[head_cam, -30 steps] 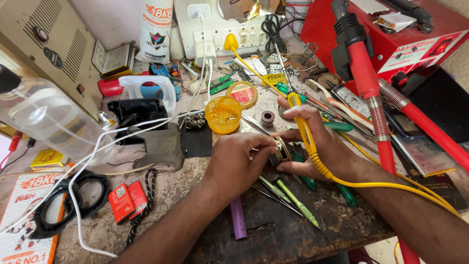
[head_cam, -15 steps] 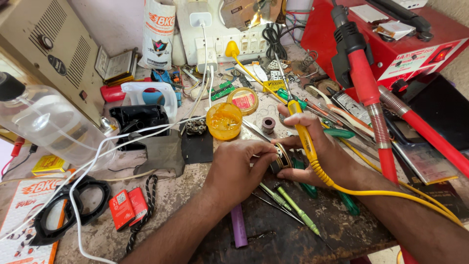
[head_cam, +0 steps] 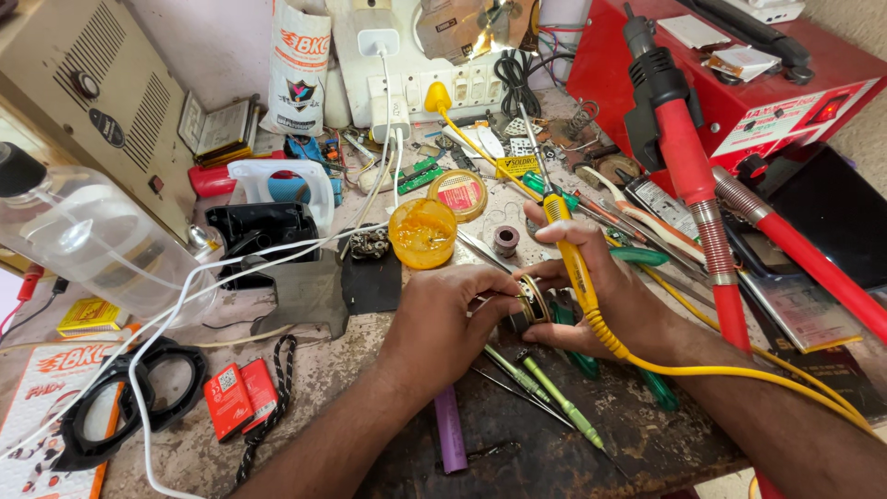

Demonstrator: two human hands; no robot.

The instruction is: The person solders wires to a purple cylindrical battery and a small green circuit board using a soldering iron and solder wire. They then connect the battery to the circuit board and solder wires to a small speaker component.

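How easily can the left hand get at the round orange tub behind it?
Probably yes: the orange tub stands uncovered just beyond the left hand, with nothing between. But that hand is now busy with the small round part.

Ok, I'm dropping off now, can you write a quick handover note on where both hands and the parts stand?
Left hand: fingers pinch the rim of the small round speaker-like part, steadying it over the dark mat.
Right hand: cups the same part from the other side, with the yellow soldering iron tucked in its grip, tip pointing up and away from the part.
Nearby: orange flux tub open behind the hands, green screwdrivers and purple cell on the mat.
Done: cannot tell whether any joint is made.
Left: iron tip is not on the part.
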